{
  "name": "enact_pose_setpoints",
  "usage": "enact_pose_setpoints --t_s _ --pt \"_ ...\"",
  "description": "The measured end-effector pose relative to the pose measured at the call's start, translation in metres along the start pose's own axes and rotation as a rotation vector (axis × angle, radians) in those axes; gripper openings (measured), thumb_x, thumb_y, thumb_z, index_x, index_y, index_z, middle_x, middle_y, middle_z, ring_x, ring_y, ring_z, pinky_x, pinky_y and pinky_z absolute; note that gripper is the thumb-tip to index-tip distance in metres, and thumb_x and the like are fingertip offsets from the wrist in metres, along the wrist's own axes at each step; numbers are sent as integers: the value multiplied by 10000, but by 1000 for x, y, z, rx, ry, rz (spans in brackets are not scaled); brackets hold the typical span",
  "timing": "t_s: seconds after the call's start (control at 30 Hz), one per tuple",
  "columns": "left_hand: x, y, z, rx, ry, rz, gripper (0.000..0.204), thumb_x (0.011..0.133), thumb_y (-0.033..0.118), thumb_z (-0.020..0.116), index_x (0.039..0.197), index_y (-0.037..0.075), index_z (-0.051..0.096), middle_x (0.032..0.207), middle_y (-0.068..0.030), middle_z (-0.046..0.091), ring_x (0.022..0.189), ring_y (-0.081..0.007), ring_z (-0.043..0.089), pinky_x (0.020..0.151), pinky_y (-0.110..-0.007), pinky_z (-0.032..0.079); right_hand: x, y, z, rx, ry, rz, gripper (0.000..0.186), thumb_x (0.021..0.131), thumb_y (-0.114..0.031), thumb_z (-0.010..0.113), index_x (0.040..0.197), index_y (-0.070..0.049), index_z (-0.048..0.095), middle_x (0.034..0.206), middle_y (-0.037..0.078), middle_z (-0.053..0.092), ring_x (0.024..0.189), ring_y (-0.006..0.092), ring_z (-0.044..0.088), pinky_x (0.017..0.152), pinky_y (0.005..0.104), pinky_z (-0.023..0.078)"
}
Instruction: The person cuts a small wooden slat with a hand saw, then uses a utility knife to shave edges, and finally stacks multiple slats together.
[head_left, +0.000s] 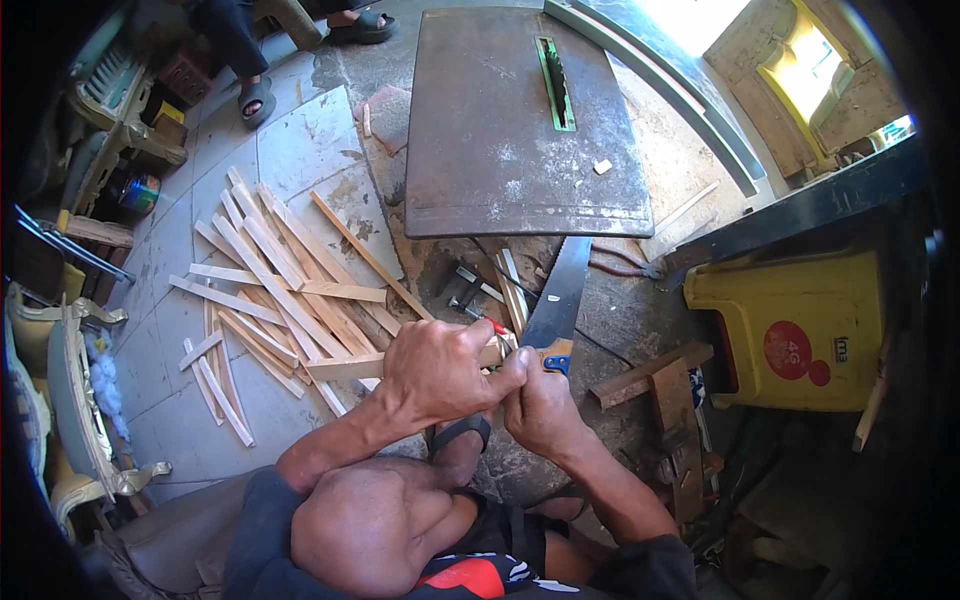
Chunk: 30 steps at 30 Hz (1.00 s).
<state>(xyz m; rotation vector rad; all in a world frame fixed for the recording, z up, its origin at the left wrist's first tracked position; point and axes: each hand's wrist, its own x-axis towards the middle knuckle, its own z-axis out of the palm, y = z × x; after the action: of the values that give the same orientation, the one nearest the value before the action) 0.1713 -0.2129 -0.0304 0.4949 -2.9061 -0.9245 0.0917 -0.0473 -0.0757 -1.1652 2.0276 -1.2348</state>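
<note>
In the middle of the head view my left hand (437,368) is closed over a wooden strip (343,368), which sticks out on both sides of the fist. Its right end meets the base of the saw blade, though the fingers hide the exact contact. My right hand (545,408) grips the wooden and blue handle of a handsaw (558,300). The dark blade points away from me, its tip by the near edge of the table saw. Both hands are close together, the left thumb near the right. Left of them, a loose heap of pale wooden strips (275,260) lies on the floor.
Ahead stands a table saw (500,130) with a green-edged blade slot. Red-handled pliers (630,265) lie beyond the handsaw. On the right are a yellow plastic stool (800,350) and wood blocks (650,375). A carved furniture frame (75,400) borders the left; another person's sandalled foot (256,102) shows far left.
</note>
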Motion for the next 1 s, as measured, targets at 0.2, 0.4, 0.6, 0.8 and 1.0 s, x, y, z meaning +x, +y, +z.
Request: enact_pose_setpoints --t_s 0.2,0.4,0.6,0.8,1.0 --pt "6 11 -5 -153 103 -49 623 887 606 657 754 -3 656 590 -233 651 601 -394 721 541 -484 574 8 -10 -7 -26 56 -11 125 943 -9 574 1048 -5 509 708 239 612 686 508 646 556 540 494" --pt "9 9 -2 -69 131 -22 628 881 625 667 733 16 634 576 -222 642 575 -391 710 524 -481 566 5 -6 3 -59 182 -21 126 942 -7 577 1044 0 504 701 232 614 684 494 657 536 542 488" --pt "7 1 1 -32 140 110 505 857 513 726 701 40 638 544 -178 608 539 -365 683 483 -445 529 1 -5 -1 31 70 -25 113 951 -14 576 1021 -2 487 701 228 611 694 485 659 548 506 484" --pt "6 -7 5 -64 152 111 614 877 605 685 693 20 655 533 -166 624 505 -337 688 481 -435 549 8 3 -16 120 -120 -57 62 993 -35 554 1016 -4 505 714 201 618 623 421 659 541 449 483" --pt "7 -22 -3 -185 60 117 820 799 817 665 806 -3 621 649 -235 658 680 -408 727 580 -468 560 6 14 -28 351 -138 -93 102 1036 -126 571 1013 -27 580 651 121 598 593 275 680 553 372 487"
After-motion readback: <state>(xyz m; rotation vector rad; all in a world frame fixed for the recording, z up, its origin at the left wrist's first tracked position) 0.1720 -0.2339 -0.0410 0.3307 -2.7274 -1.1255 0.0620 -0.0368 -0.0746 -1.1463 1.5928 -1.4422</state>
